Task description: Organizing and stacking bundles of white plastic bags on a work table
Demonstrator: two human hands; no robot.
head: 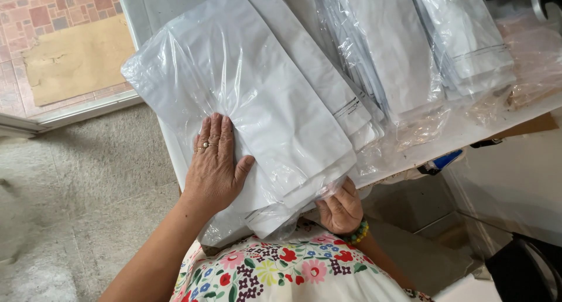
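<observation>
Both hands [275, 188] hold a clear bag [234, 91] of seemingly white cloth.

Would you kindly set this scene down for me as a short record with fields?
Left hand: left hand lies flat, palm down, on the front plastic-wrapped white packet; a ring shows on one finger.
Right hand: right hand grips the near lower edge of the same packet; a beaded bracelet is on the wrist.
Other stock: more wrapped white packets lie in overlapping rows behind.
Support: white table.
Floor: grey floor, and a cardboard sheet on tiles.
</observation>
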